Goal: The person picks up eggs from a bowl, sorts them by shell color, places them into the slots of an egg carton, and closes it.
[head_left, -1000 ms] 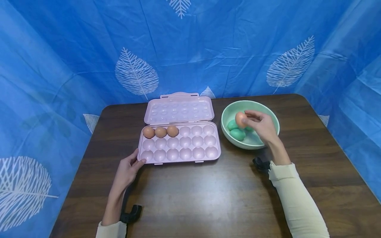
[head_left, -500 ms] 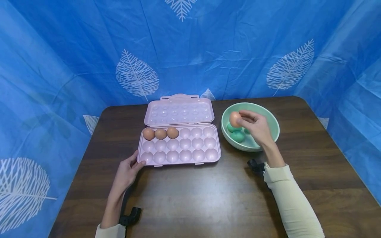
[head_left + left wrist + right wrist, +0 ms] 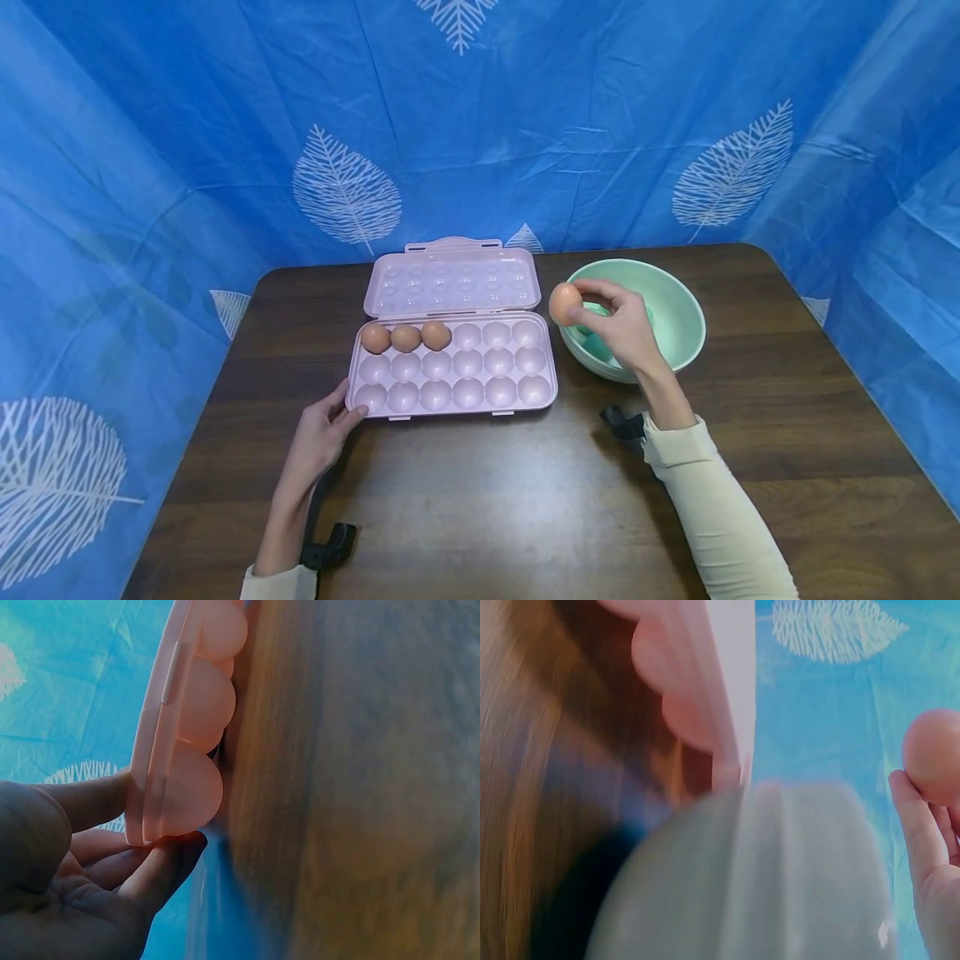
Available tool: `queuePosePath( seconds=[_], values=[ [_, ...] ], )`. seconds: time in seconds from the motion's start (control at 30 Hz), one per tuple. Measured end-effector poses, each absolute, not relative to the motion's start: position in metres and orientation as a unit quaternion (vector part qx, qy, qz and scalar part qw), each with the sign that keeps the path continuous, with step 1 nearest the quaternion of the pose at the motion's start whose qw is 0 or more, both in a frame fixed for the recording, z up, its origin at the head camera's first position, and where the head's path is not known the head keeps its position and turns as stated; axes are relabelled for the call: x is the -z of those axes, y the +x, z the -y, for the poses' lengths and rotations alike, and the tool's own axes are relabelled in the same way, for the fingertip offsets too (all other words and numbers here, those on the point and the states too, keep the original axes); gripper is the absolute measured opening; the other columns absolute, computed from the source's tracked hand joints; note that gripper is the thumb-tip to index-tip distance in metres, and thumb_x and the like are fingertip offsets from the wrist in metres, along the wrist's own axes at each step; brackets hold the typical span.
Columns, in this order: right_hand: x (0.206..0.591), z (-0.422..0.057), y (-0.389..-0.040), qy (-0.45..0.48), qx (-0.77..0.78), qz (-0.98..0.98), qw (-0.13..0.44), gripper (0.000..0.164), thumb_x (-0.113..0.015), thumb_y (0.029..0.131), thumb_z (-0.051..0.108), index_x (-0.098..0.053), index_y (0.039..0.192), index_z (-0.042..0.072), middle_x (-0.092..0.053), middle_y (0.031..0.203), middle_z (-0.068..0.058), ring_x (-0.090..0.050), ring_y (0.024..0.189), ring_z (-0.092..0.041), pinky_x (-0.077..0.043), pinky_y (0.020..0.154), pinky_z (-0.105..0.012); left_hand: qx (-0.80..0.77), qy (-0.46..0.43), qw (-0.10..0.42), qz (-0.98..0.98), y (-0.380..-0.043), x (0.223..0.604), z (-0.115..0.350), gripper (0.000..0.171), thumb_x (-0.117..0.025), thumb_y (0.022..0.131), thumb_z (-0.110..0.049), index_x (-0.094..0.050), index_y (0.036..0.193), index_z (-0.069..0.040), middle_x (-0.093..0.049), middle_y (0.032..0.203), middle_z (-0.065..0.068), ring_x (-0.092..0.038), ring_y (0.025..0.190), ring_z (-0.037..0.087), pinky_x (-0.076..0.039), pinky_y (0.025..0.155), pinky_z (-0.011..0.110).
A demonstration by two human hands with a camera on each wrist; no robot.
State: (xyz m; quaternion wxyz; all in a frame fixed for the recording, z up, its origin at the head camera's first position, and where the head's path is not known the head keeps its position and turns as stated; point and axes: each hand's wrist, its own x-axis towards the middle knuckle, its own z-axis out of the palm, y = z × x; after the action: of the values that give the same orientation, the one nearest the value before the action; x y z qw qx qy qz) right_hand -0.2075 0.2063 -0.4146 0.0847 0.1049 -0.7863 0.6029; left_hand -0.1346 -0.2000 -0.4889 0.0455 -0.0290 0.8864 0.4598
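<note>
My left hand grips the near left corner of a pink plastic egg tray, thumb on its rim and fingers at the underside in the left wrist view. Three brown eggs fill the left cups of its back row. My right hand pinches another brown egg between thumb and fingers, held above the left rim of a light green bowl. Green eggs lie in the bowl, partly hidden by that hand. In the right wrist view the held egg is raised beyond the bowl.
The tray's lid lies folded back behind it, near the table's far edge. A dark wooden table carries everything. A blue curtain with white leaf prints hangs behind and at both sides.
My right hand has carried the brown egg leftward, from over the middle of the bowl to its left rim. The left hand and the tray have stayed in place.
</note>
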Motion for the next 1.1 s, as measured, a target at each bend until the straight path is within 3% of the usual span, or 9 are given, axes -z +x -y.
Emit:
queuePosePath(
  seconds=[0.27, 0.7, 1.03, 1.1],
  values=[
    [0.401, -0.180, -0.198, 0.139, -0.610, 0.775, 0.085, 0.034, -0.069, 0.079, 0.000, -0.059, 0.111, -0.010, -0.059, 0.107, -0.021, -0.055, 0.098, -0.024, -0.042, 0.090, -0.036, -0.463, -0.027, 0.046, -0.885, -0.135, 0.490, 0.200, 0.061, -0.060, 0.090, -0.018, -0.031, 0.137, 0.007, -0.033, 0.139, 0.025, -0.037, 0.125, 0.031, -0.039, 0.094, 0.035],
    [0.411, -0.164, -0.201, 0.149, -0.622, 0.766, 0.065, 0.034, -0.070, 0.079, 0.004, -0.061, 0.110, -0.006, -0.062, 0.103, -0.017, -0.053, 0.096, -0.022, -0.039, 0.089, -0.042, -0.461, -0.022, 0.038, -0.886, -0.135, 0.491, 0.200, 0.062, -0.061, 0.089, -0.019, -0.032, 0.138, 0.005, -0.035, 0.139, 0.024, -0.038, 0.125, 0.030, -0.039, 0.094, 0.036],
    [0.420, -0.155, -0.205, 0.153, -0.639, 0.752, 0.061, 0.035, -0.070, 0.078, 0.002, -0.060, 0.110, -0.007, -0.061, 0.105, -0.017, -0.052, 0.096, -0.028, -0.043, 0.083, -0.033, -0.462, -0.015, 0.032, -0.886, -0.135, 0.491, 0.201, 0.060, -0.061, 0.089, -0.017, -0.033, 0.137, 0.006, -0.036, 0.138, 0.024, -0.038, 0.125, 0.030, -0.038, 0.095, 0.038],
    [0.428, -0.153, -0.210, 0.152, -0.654, 0.739, 0.054, 0.035, -0.071, 0.077, 0.002, -0.060, 0.109, -0.006, -0.061, 0.105, -0.016, -0.053, 0.096, -0.028, -0.043, 0.087, -0.037, -0.463, -0.017, 0.035, -0.885, -0.134, 0.491, 0.201, 0.060, -0.061, 0.089, -0.018, -0.032, 0.137, 0.006, -0.035, 0.138, 0.024, -0.037, 0.125, 0.031, -0.038, 0.096, 0.038]
  ],
)
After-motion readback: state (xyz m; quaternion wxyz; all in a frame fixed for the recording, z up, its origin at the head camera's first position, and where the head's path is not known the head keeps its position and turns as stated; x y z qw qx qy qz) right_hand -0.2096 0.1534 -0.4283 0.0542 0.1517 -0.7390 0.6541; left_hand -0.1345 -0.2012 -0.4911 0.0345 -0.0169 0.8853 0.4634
